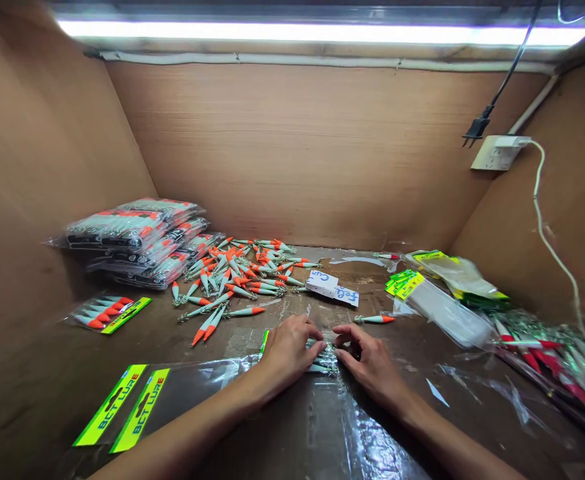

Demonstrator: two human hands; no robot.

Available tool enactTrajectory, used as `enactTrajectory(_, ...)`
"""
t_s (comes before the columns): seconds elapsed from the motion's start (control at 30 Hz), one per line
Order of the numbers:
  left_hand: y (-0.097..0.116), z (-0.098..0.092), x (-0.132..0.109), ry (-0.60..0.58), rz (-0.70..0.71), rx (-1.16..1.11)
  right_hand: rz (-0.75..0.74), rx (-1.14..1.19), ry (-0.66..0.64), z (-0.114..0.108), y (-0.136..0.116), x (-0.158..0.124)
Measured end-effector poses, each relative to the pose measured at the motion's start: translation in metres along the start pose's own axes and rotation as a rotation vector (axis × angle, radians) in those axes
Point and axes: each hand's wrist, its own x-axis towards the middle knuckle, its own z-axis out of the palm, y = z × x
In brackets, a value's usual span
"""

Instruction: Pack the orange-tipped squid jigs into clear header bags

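Note:
My left hand (292, 347) lies over a clear plastic bag with a green header edge (264, 341); its fingers are bent down on the bag and hide much of it. Several pale fishing lures (321, 368) with metal hooks show from under that hand, their hooks pointing right. Just right of these hooks is my right hand (367, 357), its fingers curved and its thumb and index fingertip apart. Whether it touches the hooks or the bag's end I cannot tell. Left of my hands, flat clear bags with yellow-green "BCT LURE" headers (142, 410) overlap on the table.
Behind my hands lies a heap of orange-and-white lures (237, 273), beside a folded white card (332, 288). Packed lure bags (137, 233) are stacked at left, near one filled bag (107, 312). At right are empty bags (449, 310), red-and-white lures (557, 360) and a hanging white cable (547, 233).

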Motion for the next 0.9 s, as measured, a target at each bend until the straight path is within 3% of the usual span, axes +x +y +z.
enactTrajectory(0.9,-0.009,0.015,0.003,0.050,0.045,-0.168,-0.009,0.036,0.019,0.000,0.003,0.001)
